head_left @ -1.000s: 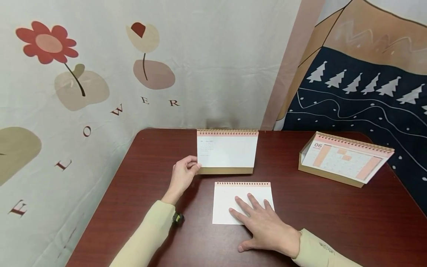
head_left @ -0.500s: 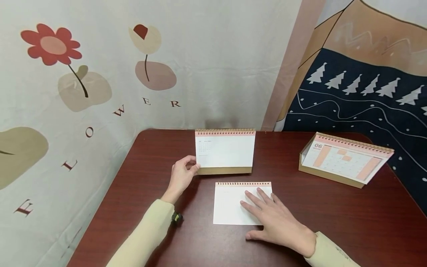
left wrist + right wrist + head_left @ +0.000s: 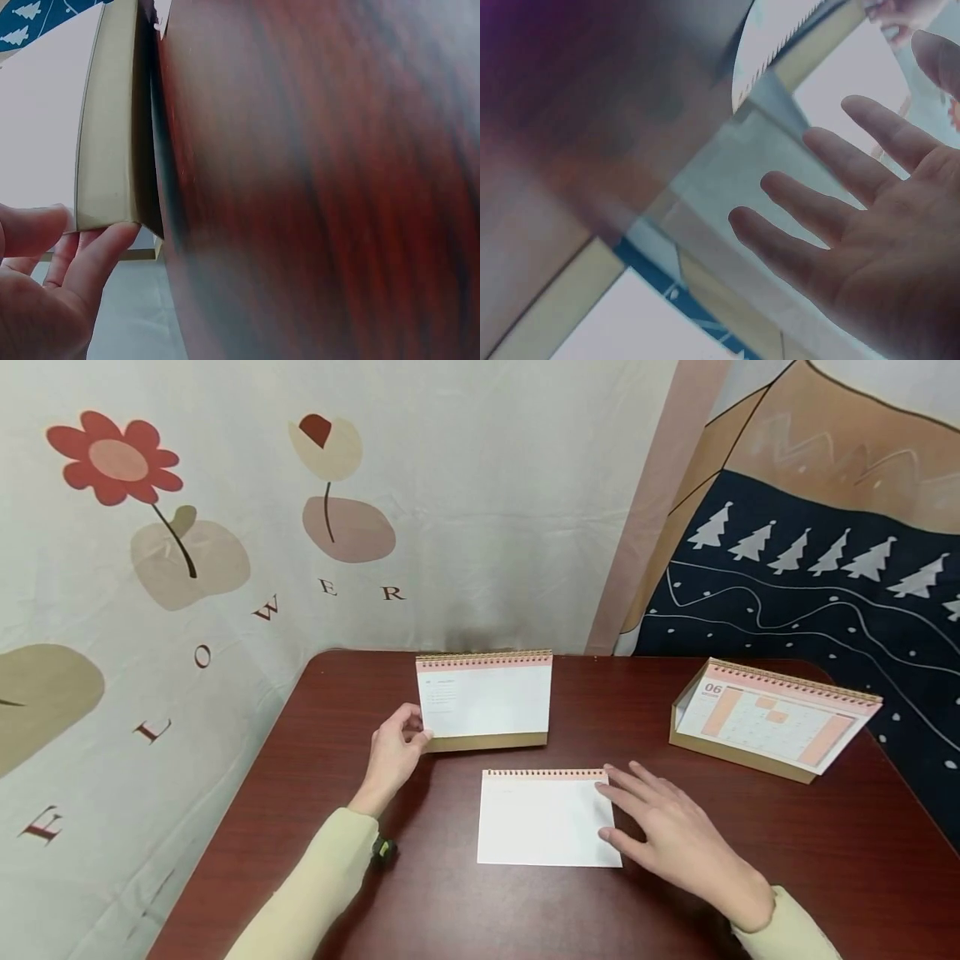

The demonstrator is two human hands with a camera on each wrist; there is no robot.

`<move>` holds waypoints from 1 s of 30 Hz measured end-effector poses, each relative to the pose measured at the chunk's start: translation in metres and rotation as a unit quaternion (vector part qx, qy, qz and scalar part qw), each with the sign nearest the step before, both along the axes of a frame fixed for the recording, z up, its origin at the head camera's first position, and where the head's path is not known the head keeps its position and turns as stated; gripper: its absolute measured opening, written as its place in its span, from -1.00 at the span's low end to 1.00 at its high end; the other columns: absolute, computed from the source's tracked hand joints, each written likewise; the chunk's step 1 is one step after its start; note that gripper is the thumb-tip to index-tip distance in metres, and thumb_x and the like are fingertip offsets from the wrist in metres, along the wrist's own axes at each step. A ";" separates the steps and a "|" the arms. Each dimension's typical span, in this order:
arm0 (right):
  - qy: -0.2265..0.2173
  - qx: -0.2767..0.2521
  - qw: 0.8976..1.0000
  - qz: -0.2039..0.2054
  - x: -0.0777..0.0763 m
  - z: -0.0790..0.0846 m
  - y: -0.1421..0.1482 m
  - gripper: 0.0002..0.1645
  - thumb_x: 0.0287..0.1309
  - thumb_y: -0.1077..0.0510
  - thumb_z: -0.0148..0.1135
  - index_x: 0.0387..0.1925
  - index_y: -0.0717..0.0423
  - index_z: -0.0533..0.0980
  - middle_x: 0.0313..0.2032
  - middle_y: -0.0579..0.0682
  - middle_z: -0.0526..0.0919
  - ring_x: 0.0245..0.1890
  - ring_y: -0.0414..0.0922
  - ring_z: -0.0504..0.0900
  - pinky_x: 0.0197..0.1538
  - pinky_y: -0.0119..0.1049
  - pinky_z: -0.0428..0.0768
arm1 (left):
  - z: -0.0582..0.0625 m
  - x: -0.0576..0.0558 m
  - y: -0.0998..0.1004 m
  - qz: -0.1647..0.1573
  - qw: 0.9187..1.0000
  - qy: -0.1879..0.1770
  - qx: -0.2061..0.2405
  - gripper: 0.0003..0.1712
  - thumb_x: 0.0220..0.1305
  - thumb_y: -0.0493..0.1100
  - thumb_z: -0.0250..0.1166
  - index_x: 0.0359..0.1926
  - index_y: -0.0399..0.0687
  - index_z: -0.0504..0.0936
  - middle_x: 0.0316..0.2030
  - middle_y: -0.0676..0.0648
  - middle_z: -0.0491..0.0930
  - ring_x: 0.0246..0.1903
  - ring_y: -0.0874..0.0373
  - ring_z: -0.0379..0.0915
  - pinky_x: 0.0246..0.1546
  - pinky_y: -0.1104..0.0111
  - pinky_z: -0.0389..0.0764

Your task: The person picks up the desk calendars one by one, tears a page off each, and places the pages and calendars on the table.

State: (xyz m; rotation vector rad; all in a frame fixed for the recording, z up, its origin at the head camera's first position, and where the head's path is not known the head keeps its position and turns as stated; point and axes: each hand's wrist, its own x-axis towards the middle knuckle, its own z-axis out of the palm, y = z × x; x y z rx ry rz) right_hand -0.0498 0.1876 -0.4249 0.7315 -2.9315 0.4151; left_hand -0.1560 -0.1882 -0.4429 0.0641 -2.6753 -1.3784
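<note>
A desk calendar (image 3: pixel 487 702) with a pink top band and a spiral binding stands upright at the back middle of the table. At its lower left corner my left hand (image 3: pixel 393 756) pinches it; the left wrist view has the thumb on the white page and fingers (image 3: pixel 97 262) against the end of the tan cardboard base (image 3: pixel 109 150). A loose white calendar page (image 3: pixel 543 822), its punched edge facing away, lies flat in front. Over that page's right edge is my right hand (image 3: pixel 675 831), fingers spread and holding nothing; whether its fingertips touch the paper I cannot tell.
A second desk calendar (image 3: pixel 772 718), showing "06", stands angled at the back right of the dark red table (image 3: pixel 337 693). Behind the table hangs a pale curtain (image 3: pixel 487 527) with flower prints, beside a dark cloth (image 3: pixel 810 585) printed with white trees.
The standing calendar has shifted left along with my left hand. My right hand has slid right from the middle of the loose page to its right edge; the page stays put.
</note>
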 end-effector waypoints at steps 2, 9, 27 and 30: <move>-0.003 -0.005 1.000 -0.014 -0.001 0.003 0.008 -0.32 0.13 -0.21 0.38 0.25 -0.06 0.54 0.37 0.02 0.47 0.39 0.22 0.37 0.28 0.33 0.39 | 0.001 -0.002 -0.003 0.000 1.000 0.002 -0.011 -0.80 0.24 -0.32 0.33 -0.12 -0.08 0.57 -0.23 -0.14 0.64 -0.17 -0.03 0.70 -0.29 0.32 0.58; 0.030 -0.053 0.996 -0.067 -0.001 0.022 0.038 -0.37 0.17 -0.19 0.35 0.23 -0.05 0.55 0.35 0.05 0.48 0.40 0.24 0.33 0.30 0.39 0.27 | 0.002 -0.006 -0.010 -0.003 0.998 -0.019 -0.054 -0.83 0.28 -0.30 0.30 -0.14 -0.07 0.53 -0.19 -0.14 0.65 -0.12 -0.03 0.69 -0.26 0.26 0.57; 0.074 -0.113 0.969 -0.209 0.001 0.053 0.128 -0.29 0.29 -0.08 0.27 0.39 0.08 0.37 0.45 0.24 0.28 0.51 0.24 0.12 0.42 0.36 0.07 | -0.004 -0.010 -0.021 -0.010 0.997 -0.056 -0.043 -0.85 0.28 -0.27 0.29 -0.13 -0.10 0.57 -0.09 -0.20 0.70 -0.08 -0.09 0.70 -0.20 0.23 0.65; 0.086 -0.116 0.958 -0.247 0.000 0.055 0.143 -0.26 0.32 -0.08 0.22 0.44 0.07 0.31 0.46 0.28 0.24 0.47 0.31 0.15 0.39 0.38 0.09 | -0.005 -0.010 -0.022 -0.012 0.997 -0.063 -0.034 -0.88 0.29 -0.26 0.30 -0.16 -0.11 0.56 -0.11 -0.20 0.70 -0.08 -0.06 0.70 -0.21 0.28 0.65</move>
